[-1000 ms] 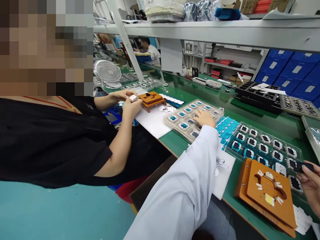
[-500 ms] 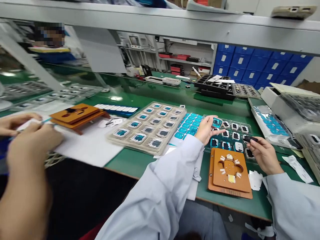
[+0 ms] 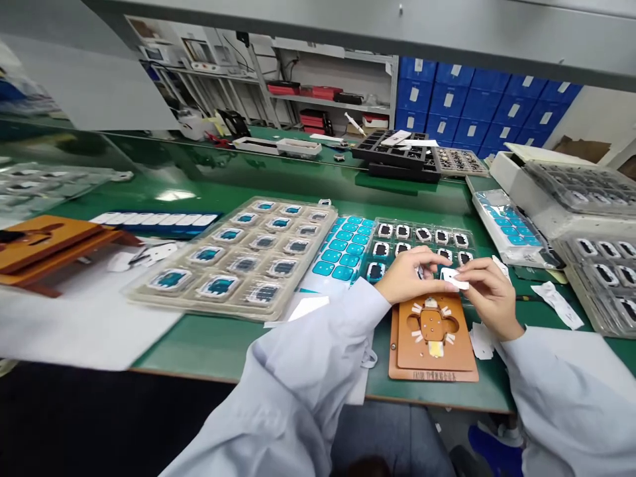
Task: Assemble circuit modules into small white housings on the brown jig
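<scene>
My left hand (image 3: 408, 275) and my right hand (image 3: 491, 297) meet above an orange jig (image 3: 407, 354). Both are closed on a small white flat piece (image 3: 454, 279) with rounded corners, gripped at its edges between thumbs and fingers. The jig has a shaped recess, white tabs around it and a yellow patch. Behind my hands lies a clear tray (image 3: 415, 220) of black-and-white parts, partly covered by my left hand. A sheet of blue rounded stickers (image 3: 332, 255) is left of that tray. White scraps (image 3: 481, 341) rest beside the jig, below my right hand.
A large clear tray (image 3: 209, 301) of white-framed parts lies to the left, with another orange jig (image 3: 54, 248) beyond. Stacked trays (image 3: 603, 285) and a bagged blue stack (image 3: 517, 228) stand on the right. A grey beam (image 3: 318, 30) crosses above the table.
My hands have come together over the jig, now on a white piece; earlier my right hand held a black piece apart. My view has turned rightward, and another person's hands have left it.
</scene>
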Demonstrator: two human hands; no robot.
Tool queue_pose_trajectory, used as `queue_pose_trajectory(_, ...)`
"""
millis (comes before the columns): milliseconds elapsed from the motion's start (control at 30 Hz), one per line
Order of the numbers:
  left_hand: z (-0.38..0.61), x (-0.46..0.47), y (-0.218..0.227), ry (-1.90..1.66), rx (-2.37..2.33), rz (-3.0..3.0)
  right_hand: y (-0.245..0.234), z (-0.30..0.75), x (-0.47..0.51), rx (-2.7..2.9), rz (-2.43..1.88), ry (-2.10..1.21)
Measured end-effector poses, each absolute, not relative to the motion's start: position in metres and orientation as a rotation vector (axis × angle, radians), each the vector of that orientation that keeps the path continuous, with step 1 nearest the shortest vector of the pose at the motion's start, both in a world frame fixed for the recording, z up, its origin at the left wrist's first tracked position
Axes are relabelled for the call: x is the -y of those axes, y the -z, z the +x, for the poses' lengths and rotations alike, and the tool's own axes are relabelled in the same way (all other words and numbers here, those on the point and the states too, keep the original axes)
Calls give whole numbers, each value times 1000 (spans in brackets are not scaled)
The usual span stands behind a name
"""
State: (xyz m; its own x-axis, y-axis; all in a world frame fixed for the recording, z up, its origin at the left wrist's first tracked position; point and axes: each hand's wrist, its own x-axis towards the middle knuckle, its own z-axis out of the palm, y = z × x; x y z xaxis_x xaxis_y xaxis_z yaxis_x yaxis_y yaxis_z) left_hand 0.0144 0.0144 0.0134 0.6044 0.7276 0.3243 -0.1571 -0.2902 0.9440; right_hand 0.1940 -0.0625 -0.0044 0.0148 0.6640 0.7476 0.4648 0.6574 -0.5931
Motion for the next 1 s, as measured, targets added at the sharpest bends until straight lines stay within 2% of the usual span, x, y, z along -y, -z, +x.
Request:
queue_pose_trajectory(267, 13, -17, -3, -1045, -332, 1918, 0, 196, 68, 1751, -948, -19)
queue_pose_trajectory(467, 11, -14, -4, -1135, -302, 2039, -2, 203, 71, 1865, -953, -253)
queue_pose_trajectory(633, 10, -13, -4, -1134, -287, 2051, -3, 200, 73, 1823, -995, -213)
queue_pose_trajectory(1000, 9, -12, -9, -1032, -362, 1885, -3, 200, 73, 1658, -1000, -406)
